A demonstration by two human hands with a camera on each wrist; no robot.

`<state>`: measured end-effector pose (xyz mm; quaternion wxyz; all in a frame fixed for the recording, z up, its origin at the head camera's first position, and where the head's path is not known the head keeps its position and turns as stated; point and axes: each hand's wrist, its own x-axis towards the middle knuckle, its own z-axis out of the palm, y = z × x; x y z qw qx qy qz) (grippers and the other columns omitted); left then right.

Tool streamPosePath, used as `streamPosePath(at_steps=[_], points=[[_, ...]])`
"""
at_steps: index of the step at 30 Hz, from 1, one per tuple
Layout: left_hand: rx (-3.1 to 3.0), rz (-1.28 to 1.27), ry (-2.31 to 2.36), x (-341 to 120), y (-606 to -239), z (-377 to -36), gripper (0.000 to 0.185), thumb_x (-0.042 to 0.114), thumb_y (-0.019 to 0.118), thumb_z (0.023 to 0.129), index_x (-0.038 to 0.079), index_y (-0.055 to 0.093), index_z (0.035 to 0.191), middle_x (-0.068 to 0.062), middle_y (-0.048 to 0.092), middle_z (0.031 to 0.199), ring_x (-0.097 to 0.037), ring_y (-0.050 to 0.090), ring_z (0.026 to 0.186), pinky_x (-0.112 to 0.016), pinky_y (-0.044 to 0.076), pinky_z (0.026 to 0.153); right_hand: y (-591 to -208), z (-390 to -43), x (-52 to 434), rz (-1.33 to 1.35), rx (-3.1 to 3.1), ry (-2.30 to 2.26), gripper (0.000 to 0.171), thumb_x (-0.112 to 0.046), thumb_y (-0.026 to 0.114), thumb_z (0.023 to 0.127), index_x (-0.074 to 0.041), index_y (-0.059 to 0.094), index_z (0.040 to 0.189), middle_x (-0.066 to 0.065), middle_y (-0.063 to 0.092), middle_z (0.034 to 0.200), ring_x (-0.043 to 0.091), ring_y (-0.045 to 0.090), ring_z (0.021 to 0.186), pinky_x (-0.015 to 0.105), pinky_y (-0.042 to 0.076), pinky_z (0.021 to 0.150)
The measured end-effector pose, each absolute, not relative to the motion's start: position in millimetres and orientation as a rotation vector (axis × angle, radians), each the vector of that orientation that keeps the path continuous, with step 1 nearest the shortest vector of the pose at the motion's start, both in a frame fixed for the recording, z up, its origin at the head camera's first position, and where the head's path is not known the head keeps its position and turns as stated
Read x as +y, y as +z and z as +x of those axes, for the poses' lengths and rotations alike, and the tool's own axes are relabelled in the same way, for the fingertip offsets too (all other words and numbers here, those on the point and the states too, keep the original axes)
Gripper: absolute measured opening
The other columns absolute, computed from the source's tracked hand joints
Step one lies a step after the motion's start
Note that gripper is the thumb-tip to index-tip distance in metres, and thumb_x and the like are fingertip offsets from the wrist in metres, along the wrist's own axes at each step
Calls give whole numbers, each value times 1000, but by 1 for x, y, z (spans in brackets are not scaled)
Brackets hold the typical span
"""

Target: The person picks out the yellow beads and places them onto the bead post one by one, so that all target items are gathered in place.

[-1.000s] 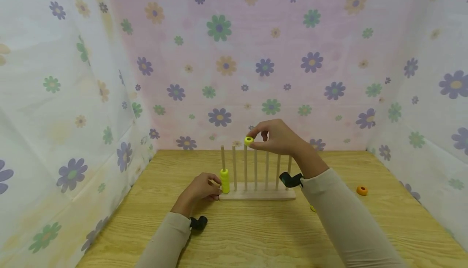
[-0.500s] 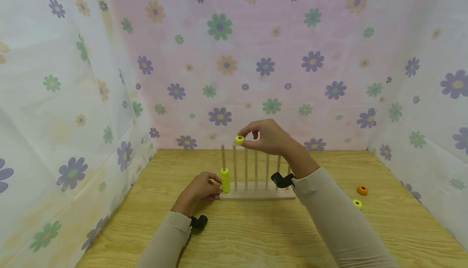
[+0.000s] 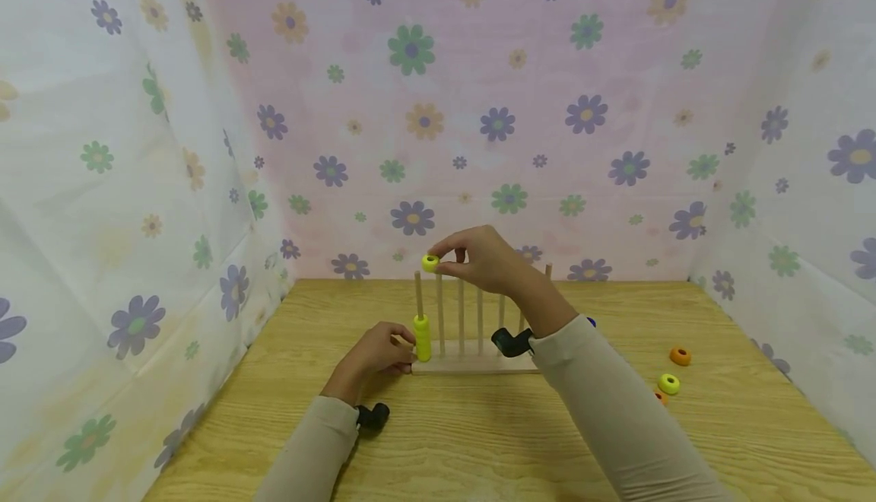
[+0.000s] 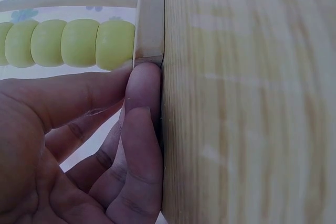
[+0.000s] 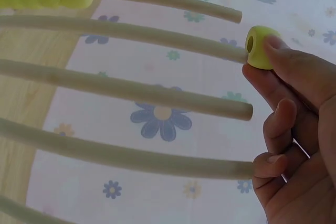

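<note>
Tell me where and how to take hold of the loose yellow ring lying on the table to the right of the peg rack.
Grip the yellow ring across its outer rim with thumb and forefinger on opposite sides, coming straight down from above. It lies flat on the table with its hole facing up, so the rounded sides are free. An orange ring lies behind it and another peeks out at its near left, so a sideways sweep would probably knock them.

upright pegs (image 3: pixel 460 319) crowd rack, stacked beads (image 3: pixel 422 338) block leftmost peg's base

Yellow-green bead (image 3: pixel 430 262), pale wooden rack (image 3: pixel 472 365), seemingly orange ring (image 3: pixel 680 356).
</note>
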<state>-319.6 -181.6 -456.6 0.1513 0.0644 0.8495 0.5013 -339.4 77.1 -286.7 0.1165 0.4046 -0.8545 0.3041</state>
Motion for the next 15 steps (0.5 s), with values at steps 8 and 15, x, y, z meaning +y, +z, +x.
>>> streamPosePath(at_steps=[8,15], points=[[2435,196,1440,-181,-456,-319,24,8,77,93,4,68,114,-12,75,89,-20,73,69,-34,64,66,-288,-337,70,1201,-2502,895,23,-22,79,94,-18,80,117,-6,77,102,13,53,68,25,38,51],[2427,200,1447,-182,-457,-321,24,8,77,92,4,68,114,-12,75,88,-21,74,70,-34,64,66,-289,-338,65,1219,-2494,889,22,-24,79,94,-18,80,116,-5,78,106,12,55,69,25,40,52]])
